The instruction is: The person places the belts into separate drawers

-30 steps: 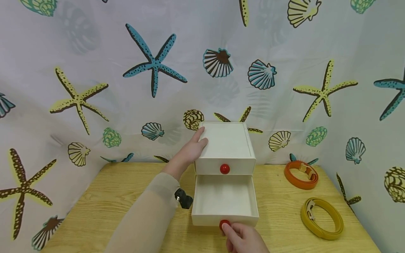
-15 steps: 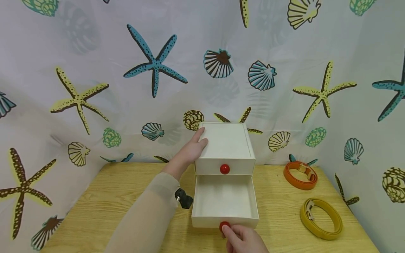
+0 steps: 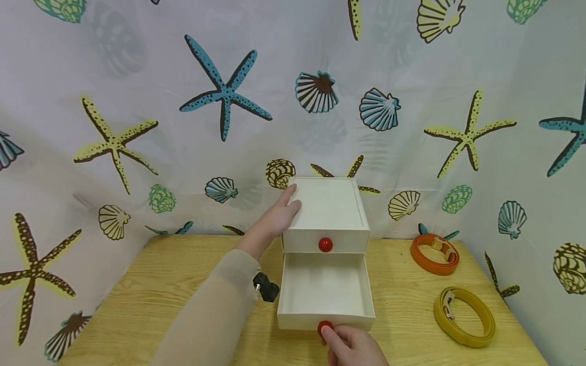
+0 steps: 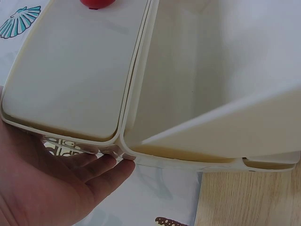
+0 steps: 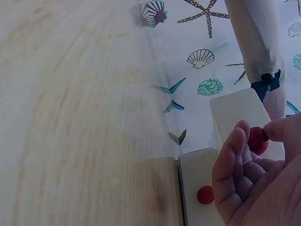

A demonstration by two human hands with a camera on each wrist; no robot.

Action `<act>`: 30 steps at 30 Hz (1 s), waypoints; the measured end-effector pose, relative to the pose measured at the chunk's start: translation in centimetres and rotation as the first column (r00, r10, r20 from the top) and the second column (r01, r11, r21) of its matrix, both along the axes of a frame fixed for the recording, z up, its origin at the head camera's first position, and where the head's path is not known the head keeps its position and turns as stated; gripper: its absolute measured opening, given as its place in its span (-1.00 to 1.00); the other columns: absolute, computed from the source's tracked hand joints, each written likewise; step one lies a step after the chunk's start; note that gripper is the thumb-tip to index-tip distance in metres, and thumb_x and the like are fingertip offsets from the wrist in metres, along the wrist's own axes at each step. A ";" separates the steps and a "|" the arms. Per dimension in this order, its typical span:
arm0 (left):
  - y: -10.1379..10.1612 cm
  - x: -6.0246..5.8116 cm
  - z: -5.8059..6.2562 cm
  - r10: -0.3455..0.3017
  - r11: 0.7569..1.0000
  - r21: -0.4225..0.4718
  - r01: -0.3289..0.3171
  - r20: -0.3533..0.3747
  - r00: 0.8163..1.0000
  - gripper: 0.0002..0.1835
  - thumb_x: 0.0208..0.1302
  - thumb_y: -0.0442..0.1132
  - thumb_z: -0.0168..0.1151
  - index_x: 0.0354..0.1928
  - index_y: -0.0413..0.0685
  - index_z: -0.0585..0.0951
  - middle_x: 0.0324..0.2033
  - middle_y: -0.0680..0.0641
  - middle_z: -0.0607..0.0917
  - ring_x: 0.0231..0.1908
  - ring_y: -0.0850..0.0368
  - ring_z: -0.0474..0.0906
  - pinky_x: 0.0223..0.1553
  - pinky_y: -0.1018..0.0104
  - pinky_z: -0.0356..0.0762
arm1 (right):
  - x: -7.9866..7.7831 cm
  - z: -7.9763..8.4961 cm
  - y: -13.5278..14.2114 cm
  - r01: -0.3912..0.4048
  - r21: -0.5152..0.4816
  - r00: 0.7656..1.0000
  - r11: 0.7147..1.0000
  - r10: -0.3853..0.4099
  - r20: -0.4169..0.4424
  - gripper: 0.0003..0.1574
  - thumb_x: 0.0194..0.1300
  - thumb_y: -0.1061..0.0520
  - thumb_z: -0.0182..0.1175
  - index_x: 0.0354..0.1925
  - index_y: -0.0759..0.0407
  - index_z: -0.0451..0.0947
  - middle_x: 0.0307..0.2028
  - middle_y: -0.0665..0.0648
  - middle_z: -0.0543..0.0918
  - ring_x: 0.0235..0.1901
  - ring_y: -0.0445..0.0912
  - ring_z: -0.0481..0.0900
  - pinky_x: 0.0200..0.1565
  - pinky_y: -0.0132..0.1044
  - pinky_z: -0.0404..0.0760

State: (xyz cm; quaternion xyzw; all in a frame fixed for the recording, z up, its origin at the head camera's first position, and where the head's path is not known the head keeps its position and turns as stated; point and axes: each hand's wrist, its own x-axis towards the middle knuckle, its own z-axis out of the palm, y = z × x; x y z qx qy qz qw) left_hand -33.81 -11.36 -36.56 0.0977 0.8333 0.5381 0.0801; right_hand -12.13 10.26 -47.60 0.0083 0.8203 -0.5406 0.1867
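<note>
A white two-drawer cabinet (image 3: 327, 203) stands on the wooden table, its upper drawer closed behind a red knob (image 3: 325, 245). The lower drawer (image 3: 326, 284) is pulled out toward me, and its white bottom shows. My right hand (image 3: 354, 346) pinches the red knob (image 3: 323, 325) of that lower drawer between thumb and fingers; the knob (image 5: 257, 140) also shows in the right wrist view. My left hand (image 3: 276, 216) rests against the cabinet's left side, thumb at the top edge. In the left wrist view, the left fingers (image 4: 101, 176) lie nearly straight along the side wall.
To the right of the cabinet, a coiled orange belt (image 3: 435, 254) lies toward the back of the table (image 3: 183, 284), and a coiled yellow belt (image 3: 464, 316) lies nearer. A curtain (image 3: 293, 142) printed with starfish and shells hangs behind and at both sides.
The lower drawer has come very slightly nearer to me, with the right hand still pinching its knob. The left hand stays in the same place on the cabinet.
</note>
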 end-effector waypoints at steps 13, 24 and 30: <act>0.0 0.1 -0.1 0.007 1.000 -0.012 -0.007 -0.007 1.000 -0.26 0.79 0.06 -0.20 0.84 0.32 -0.15 0.80 -0.07 -0.18 0.75 -0.16 -0.31 0.68 -0.28 -0.31 | 0.0 -0.3 0.1 0.005 -0.018 1.000 1.000 -0.005 -0.017 -0.33 0.67 -0.36 0.16 -0.28 0.15 0.74 -0.56 -0.03 0.64 -0.57 -0.16 0.49 -0.46 -0.31 0.45; 0.0 0.1 -0.1 0.007 1.000 -0.011 -0.007 -0.008 1.000 -0.27 0.80 0.07 -0.20 0.84 0.33 -0.14 0.80 -0.06 -0.17 0.75 -0.14 -0.31 0.68 -0.28 -0.30 | 0.0 -0.5 0.7 0.017 -0.017 1.000 1.000 -0.018 -0.018 -0.27 0.63 -0.44 0.16 -0.25 0.14 0.75 -0.55 -0.01 0.64 -0.57 -0.14 0.50 -0.46 -0.30 0.46; 0.0 0.2 0.0 0.004 1.000 -0.007 -0.004 -0.005 1.000 -0.27 0.80 0.08 -0.20 0.83 0.36 -0.14 0.80 -0.05 -0.17 0.75 -0.14 -0.31 0.67 -0.29 -0.30 | 0.1 -0.4 1.5 0.011 -0.024 1.000 1.000 -0.011 -0.020 -0.25 0.67 -0.41 0.12 -0.31 0.17 0.72 -0.55 0.00 0.64 -0.55 -0.13 0.53 -0.44 -0.27 0.53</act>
